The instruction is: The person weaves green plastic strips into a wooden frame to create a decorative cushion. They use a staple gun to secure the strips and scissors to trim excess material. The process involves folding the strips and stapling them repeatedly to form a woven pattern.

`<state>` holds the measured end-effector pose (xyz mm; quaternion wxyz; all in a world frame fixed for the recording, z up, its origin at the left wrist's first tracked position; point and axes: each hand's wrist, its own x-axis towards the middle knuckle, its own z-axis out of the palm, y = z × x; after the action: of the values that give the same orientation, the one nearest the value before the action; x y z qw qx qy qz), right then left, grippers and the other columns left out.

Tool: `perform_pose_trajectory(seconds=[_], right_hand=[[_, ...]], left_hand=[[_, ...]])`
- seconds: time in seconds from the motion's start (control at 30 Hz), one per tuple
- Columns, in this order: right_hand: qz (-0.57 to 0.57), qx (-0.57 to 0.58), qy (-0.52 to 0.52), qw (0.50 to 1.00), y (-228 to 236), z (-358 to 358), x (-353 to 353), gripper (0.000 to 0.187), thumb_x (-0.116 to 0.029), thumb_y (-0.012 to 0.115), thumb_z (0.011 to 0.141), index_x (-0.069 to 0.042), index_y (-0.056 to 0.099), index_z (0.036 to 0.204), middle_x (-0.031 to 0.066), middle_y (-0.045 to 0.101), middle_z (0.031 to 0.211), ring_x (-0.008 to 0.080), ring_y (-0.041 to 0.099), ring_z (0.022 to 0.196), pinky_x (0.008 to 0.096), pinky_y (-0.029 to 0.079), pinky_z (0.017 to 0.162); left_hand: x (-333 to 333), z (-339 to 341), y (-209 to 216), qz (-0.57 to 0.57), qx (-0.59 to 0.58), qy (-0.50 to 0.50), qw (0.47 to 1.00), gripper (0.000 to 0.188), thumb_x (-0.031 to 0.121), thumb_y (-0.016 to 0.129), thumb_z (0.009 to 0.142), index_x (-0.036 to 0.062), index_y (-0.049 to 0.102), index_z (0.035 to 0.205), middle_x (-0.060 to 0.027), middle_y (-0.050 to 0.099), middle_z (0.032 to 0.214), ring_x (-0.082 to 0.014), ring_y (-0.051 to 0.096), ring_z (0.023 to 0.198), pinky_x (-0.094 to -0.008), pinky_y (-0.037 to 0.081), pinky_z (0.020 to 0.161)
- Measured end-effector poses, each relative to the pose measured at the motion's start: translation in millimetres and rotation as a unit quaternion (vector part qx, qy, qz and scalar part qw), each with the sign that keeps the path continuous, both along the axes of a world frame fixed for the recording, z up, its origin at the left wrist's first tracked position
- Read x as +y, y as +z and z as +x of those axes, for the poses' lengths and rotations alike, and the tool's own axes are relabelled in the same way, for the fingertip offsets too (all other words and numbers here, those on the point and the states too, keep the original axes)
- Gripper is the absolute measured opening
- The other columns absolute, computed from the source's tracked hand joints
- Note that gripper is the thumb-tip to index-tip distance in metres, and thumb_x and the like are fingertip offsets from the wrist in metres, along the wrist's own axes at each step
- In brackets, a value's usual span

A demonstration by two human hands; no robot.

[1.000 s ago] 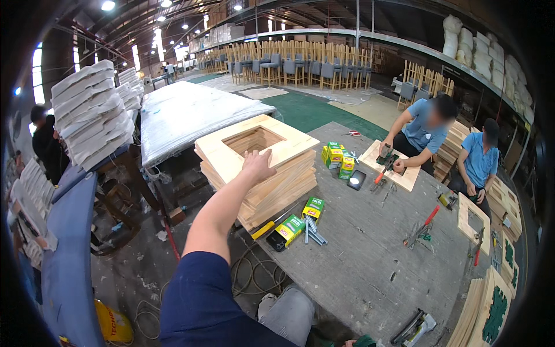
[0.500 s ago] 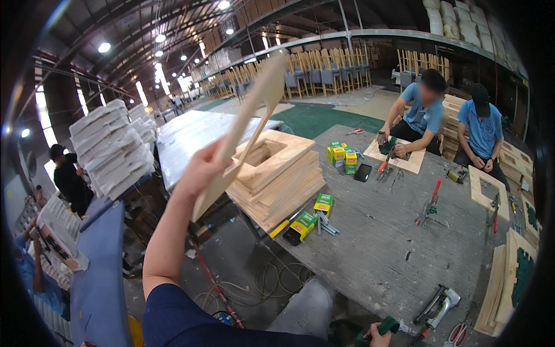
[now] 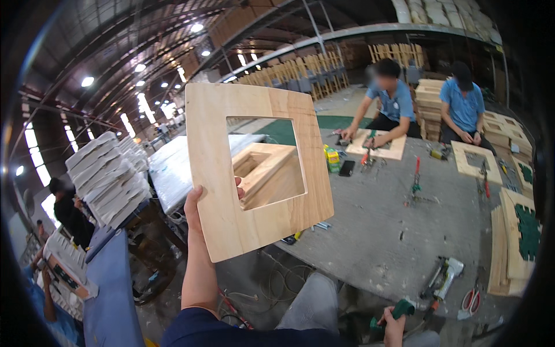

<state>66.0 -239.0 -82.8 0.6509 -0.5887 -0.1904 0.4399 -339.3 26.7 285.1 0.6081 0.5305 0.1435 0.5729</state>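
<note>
Though tilted, panel (image 3: 266, 225) in left grip (image 3: 193, 209)

No lettering can be read; the small yellow-and-green box (image 3: 332, 158) toward the far edge of the scuffed grey bench (image 3: 358, 248) perhaps bears print, too blurred to tell.

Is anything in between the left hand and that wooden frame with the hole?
Nothing visible: the left hand holds the wooden frame directly, thumb on its front, fingertips showing through the opening. Behind the frame, I can't see.

The left hand (image 3: 194, 209) has lifted a frame (image 3: 209, 156)
</note>
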Motion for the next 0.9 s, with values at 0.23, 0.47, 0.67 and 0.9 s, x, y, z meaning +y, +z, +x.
perform_pose_trajectory(seconds=[0.23,0.47,0.67,0.9], right_hand=[[-0.012,0.039,-0.017,0.999,2,-2,-4,0.014,-0.013,0.068,0.099,0.0,0.066,0.102,0.0056,0.06,0.072,0.0166,0.057,0.06,0.0342,0.048,0.059],[-0.002,0.027,0.005,1.0,9,-13,3,0.016,-0.014,0.069,0.098,0.0,0.065,0.105,0.0051,0.061,0.074,0.0167,0.058,0.062,0.0332,0.048,0.06],[0.021,0.017,0.055,0.998,33,-21,28,0.014,-0.014,0.069,0.099,-0.002,0.068,0.108,0.0028,0.063,0.076,0.0124,0.059,0.064,0.0299,0.048,0.061],[0.119,-0.142,0.092,0.978,153,-28,95,0.021,-0.015,0.065,0.103,0.001,0.067,0.116,0.003,0.066,0.088,0.0103,0.059,0.069,0.0272,0.048,0.064]], left_hand=[[13,38,-42,-0.095,0.029,-0.051,0.994,0.088,0.052,0.06,0.09,-0.0076,0.038,0.152,-0.0324,0.056,0.139,-0.0419,0.067,0.11,-0.0477,0.059,0.092],[23,59,-72,-0.149,0.047,-0.099,0.983,0.088,0.044,0.065,0.087,-0.0075,0.037,0.152,-0.0316,0.057,0.137,-0.0389,0.067,0.115,-0.0463,0.059,0.095],[22,102,-109,-0.089,0.115,-0.038,0.989,0.068,0.034,0.068,0.092,-0.0071,0.051,0.143,-0.0214,0.064,0.135,-0.0293,0.067,0.119,-0.0405,0.057,0.094],[-48,225,-178,0.035,0.069,0.098,0.992,0.077,0.011,0.077,0.087,0.0,0.041,0.154,-0.0109,0.056,0.133,-0.0207,0.061,0.116,-0.0339,0.049,0.101]])
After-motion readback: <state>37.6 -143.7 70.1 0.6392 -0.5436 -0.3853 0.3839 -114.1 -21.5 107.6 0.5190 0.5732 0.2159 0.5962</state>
